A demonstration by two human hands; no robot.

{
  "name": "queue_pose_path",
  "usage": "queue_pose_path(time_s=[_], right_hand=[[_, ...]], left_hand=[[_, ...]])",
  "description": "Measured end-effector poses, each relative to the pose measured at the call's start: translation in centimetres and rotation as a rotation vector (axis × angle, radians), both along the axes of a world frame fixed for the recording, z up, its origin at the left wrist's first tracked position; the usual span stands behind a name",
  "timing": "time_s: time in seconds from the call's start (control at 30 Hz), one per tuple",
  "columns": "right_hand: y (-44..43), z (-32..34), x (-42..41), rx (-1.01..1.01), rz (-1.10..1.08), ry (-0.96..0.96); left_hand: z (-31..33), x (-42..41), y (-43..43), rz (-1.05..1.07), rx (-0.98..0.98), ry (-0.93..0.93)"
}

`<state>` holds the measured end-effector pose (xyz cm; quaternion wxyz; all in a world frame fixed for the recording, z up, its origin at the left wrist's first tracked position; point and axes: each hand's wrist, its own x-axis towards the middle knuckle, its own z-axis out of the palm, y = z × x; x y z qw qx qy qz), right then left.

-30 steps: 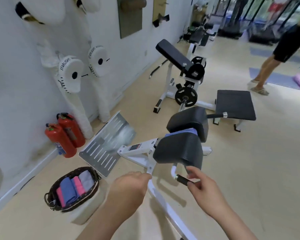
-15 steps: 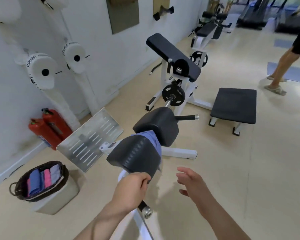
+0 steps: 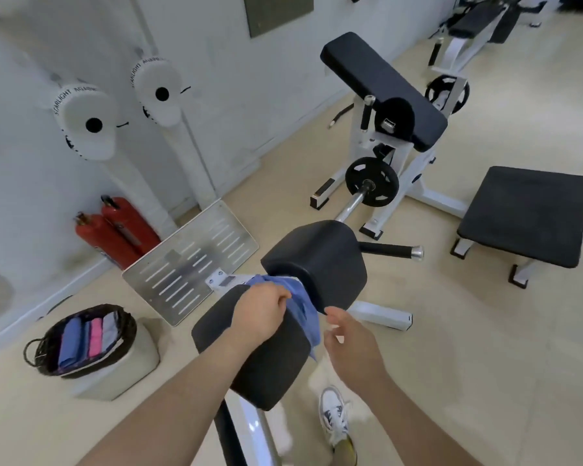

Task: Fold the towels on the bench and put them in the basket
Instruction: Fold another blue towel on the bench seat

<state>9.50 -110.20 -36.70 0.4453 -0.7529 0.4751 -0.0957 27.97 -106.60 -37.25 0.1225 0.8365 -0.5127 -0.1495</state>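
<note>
The room is bright and evenly lit, with soft, diffuse light and no harsh contrast. The pale floor carries a washed-out sheen, strongest at the far right behind the black padded seat. Shadows are faint: a soft one lies under that seat. The wide lens bends the wall and far machines outward toward the edges. Motion blur smears the slotted metal plate left of the seat and softens the right hand, whose fingers look smudged. Compression softens detail throughout.

Two red extinguishers against wall
</note>
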Motion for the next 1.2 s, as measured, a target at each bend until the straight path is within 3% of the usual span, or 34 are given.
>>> queue_pose_path(time_s=[0.17,0.37,0.5,0.67,0.73,0.83,0.93,1.1,1.2], right_hand=[[-6.5,-4.0,5.6,-0.043,0.111,0.061],[-10.2,-6.0,9.6,0.005,0.15,0.078],[-11.2,-5.6,11.1,0.076,0.219,0.018],[-13.1,-2.9,12.2,0.143,0.255,-0.193],[-14.7,-0.4,12.5,0.3,0.312,-0.273],[-17.6,4.3,12.9,0.581,0.551,-0.266],[-20.9,9.0,13.4,0.721,0.879,-0.176],[-25.6,14.8,15.6,0.546,1.144,0.023],[-26.9,16.3,17.9,0.195,1.22,0.182]], left_hand=[[-5.3,4.5,-7.1,-0.01,0.129,-0.027],[-9.4,6.6,-9.3,-0.082,0.356,0.024],[-7.9,7.4,-8.9,-0.041,0.174,0.214],[0.3,7.0,-7.9,0.152,-0.113,0.43],[3.9,6.9,-7.9,0.237,-0.247,0.588],[8.5,7.0,-7.5,0.308,-0.368,0.73],[12.9,6.9,-6.5,0.341,-0.41,0.932],[17.8,7.3,-3.4,0.323,-0.283,1.083],[18.8,7.5,-2.5,0.339,-0.087,0.911]])
